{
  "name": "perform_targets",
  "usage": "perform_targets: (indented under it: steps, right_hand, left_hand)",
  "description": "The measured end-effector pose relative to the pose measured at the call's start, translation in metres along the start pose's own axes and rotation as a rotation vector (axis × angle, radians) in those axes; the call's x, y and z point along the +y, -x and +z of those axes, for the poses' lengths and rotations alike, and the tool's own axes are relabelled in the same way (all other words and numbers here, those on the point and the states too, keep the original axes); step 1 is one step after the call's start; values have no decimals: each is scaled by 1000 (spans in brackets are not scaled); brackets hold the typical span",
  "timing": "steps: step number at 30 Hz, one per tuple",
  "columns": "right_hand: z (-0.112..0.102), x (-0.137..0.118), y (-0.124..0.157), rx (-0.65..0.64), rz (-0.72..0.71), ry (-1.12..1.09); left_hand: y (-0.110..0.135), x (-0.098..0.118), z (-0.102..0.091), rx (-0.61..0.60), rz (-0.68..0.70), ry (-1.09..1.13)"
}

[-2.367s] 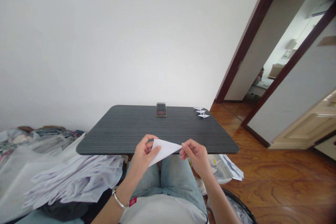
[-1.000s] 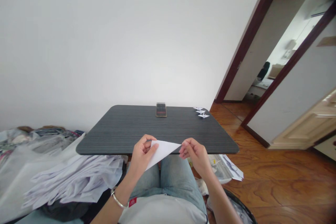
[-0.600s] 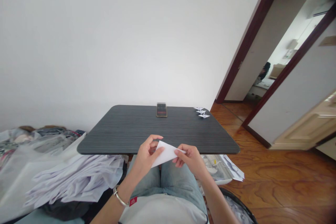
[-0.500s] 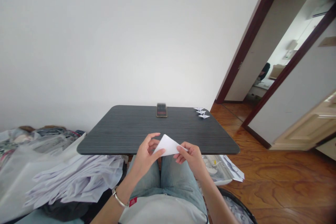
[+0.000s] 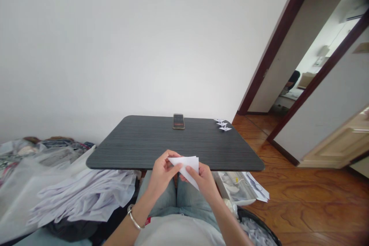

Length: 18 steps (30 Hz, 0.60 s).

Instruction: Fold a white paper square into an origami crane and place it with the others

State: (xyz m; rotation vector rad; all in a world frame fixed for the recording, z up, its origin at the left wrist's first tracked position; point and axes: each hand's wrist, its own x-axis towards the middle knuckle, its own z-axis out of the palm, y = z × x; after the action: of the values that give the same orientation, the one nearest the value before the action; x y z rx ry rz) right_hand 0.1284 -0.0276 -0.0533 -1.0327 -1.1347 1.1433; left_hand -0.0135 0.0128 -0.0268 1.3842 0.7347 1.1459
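A folded white sheet of paper [image 5: 190, 163], roughly triangular, is held above my lap at the table's front edge. My left hand [image 5: 163, 171] pinches its left corner between thumb and fingers. On the right side, my right hand [image 5: 201, 178] grips the paper with the thumb on top and the fingers behind it. Several folded paper cranes [image 5: 223, 124] stand in a row at the far right corner of the dark table [image 5: 144, 138].
At the table's back edge a phone [image 5: 178, 121] leans upright. White cloth [image 5: 86, 196] lies heaped at the left. Below the table on the right are a box of small items [image 5: 235, 188], some paper sheets [image 5: 258, 187] and a bin of crumpled scraps [image 5: 256, 230].
The paper has been turned, so one point now faces left and another points down. My right hand has moved slightly left and closer to my left hand.
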Motion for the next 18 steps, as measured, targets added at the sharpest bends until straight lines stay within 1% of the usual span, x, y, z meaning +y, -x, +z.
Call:
perform_targets:
  steps: [2,5,7,11,13,18]
  right_hand:
    - [2,-1,1,53,12,3]
    - [4,-3,3,135,25,12]
    - [4,-3,3,162,10,35]
    - [4,-2,4,165,-24,89]
    - [4,0,3,165,-30,116]
    - [4,0,3,160,-29,114]
  left_hand:
    - [1,-1,2,2,-3,34]
    - [1,-1,4,77,-14,65]
    - [0,0,2,109,-21,12]
    - [0,1,-4,151,-2,-147]
    - [-1,2,-6,143,1,-142]
    - [-3,5,-3,87,36,-19]
